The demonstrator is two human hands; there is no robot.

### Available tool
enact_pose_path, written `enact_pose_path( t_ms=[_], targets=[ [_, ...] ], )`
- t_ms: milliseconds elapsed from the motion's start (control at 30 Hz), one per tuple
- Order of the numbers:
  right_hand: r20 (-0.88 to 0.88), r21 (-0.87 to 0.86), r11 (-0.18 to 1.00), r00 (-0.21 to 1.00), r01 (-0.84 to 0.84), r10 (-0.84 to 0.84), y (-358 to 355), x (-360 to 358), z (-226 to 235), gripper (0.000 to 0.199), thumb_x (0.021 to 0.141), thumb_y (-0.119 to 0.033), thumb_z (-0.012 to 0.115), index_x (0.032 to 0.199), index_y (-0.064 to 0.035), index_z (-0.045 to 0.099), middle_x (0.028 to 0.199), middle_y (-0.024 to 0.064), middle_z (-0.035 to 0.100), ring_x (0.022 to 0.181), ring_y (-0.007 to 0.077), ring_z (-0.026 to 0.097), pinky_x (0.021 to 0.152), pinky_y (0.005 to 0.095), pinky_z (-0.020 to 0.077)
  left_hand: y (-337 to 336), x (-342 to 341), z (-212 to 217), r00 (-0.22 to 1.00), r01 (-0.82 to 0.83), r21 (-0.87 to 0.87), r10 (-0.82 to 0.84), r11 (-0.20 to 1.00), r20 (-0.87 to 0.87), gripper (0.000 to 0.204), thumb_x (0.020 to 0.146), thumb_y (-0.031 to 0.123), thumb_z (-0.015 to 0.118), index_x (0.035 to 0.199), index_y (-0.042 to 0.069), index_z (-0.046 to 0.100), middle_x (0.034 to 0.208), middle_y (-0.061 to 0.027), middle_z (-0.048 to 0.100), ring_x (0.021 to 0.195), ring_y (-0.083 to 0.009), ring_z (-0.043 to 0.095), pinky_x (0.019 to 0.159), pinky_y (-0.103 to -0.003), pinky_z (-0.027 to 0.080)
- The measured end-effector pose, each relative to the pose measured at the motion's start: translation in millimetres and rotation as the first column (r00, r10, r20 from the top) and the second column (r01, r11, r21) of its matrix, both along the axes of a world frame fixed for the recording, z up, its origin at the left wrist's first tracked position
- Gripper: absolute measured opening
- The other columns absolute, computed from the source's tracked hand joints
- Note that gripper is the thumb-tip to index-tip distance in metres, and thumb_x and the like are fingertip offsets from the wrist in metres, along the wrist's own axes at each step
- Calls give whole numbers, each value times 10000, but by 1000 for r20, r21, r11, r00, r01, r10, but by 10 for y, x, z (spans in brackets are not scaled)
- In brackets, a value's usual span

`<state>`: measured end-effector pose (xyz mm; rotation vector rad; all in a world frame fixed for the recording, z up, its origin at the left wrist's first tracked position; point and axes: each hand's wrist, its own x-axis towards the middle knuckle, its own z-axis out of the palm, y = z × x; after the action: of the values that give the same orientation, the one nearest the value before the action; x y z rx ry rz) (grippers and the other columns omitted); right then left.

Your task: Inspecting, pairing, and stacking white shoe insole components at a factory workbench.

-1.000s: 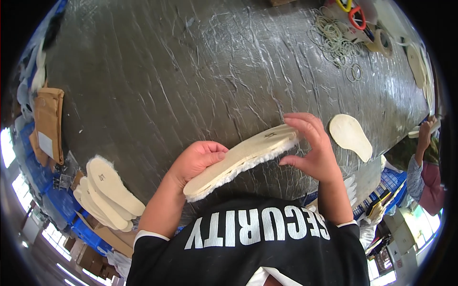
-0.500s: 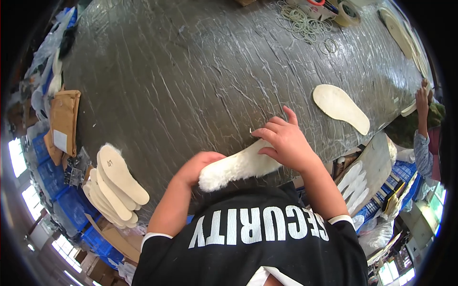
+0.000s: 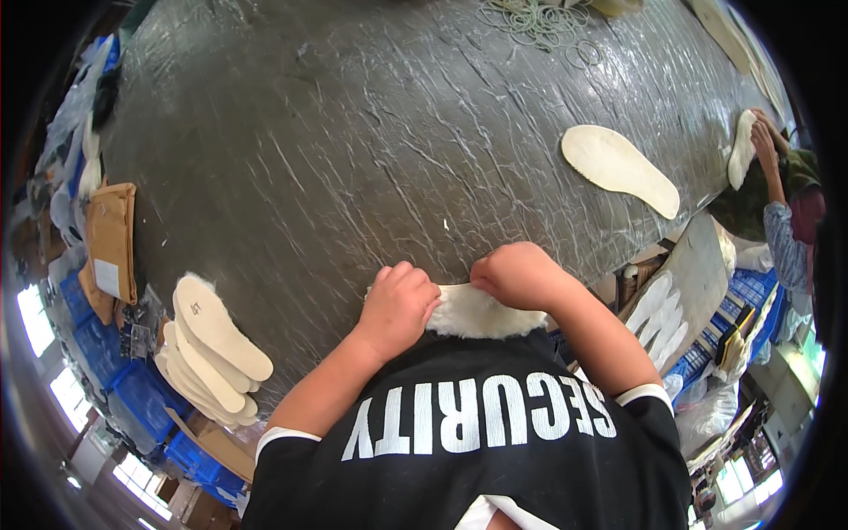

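Observation:
A cream fleece-lined insole (image 3: 477, 311) lies at the near edge of the dark grey table (image 3: 353, 150), just in front of my chest. My left hand (image 3: 397, 305) grips its left end with curled fingers. My right hand (image 3: 517, 274) is closed over its right part, pressing down. Most of the insole is hidden under both hands.
A stack of cream insoles (image 3: 212, 340) lies at the table's left edge beside brown cardboard pieces (image 3: 110, 238). A single flat insole (image 3: 618, 168) lies at the far right. Another person's hands (image 3: 764, 141) hold an insole there. Rubber bands (image 3: 530, 18) lie at the far edge. Blue crates (image 3: 132, 397) stand below.
The insole came down from in front of me to the table's near edge. Both hands drew closer to my body and closed over it.

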<state>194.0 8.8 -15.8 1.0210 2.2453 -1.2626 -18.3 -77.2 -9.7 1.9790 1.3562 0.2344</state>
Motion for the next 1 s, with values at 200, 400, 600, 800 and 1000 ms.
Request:
enact_pose_path(
  t_ms=[200,400,600,800,1000],
  targets=[
    [-166,179,983,983,-41,71,-74,31,-27,146,849,-197,579,834,-90,677,839,117,667,787,339,637,706,443,499,-35,36,-14,997,-57,-25,58,998,45,118,760,115,710,851,84,642,831,-50,578,832,-249,569,759,-372,423],
    [-156,-187,979,982,80,-110,76,-32,19,124,824,-177,596,824,-73,665,756,127,659,734,326,637,666,432,485,-14,81,66,995,-46,-30,49,998,89,137,743,114,724,860,90,657,827,-37,575,802,-236,579,748,-366,417],
    [-88,-509,860,992,29,-86,215,-98,-20,175,759,-202,678,851,-54,702,748,94,676,699,222,644,653,356,503,-2,78,12,979,57,140,-83,989,186,164,709,107,744,853,102,665,819,-12,567,760,-195,562,709,-344,389],
    [-82,-590,805,987,64,-138,139,-80,-110,151,750,-171,655,804,-42,712,678,79,666,607,168,626,581,319,495,-8,153,5,975,52,164,-85,985,203,169,679,89,753,800,100,635,812,-4,579,764,-196,549,719,-348,379],
    [-115,-453,891,987,47,-111,50,-68,-95,143,740,-173,643,782,-54,711,657,95,657,600,200,619,578,346,486,-7,164,-36,955,159,239,-211,958,210,198,668,89,759,796,90,607,835,-5,601,788,-210,539,740,-360,374]
  ],
)
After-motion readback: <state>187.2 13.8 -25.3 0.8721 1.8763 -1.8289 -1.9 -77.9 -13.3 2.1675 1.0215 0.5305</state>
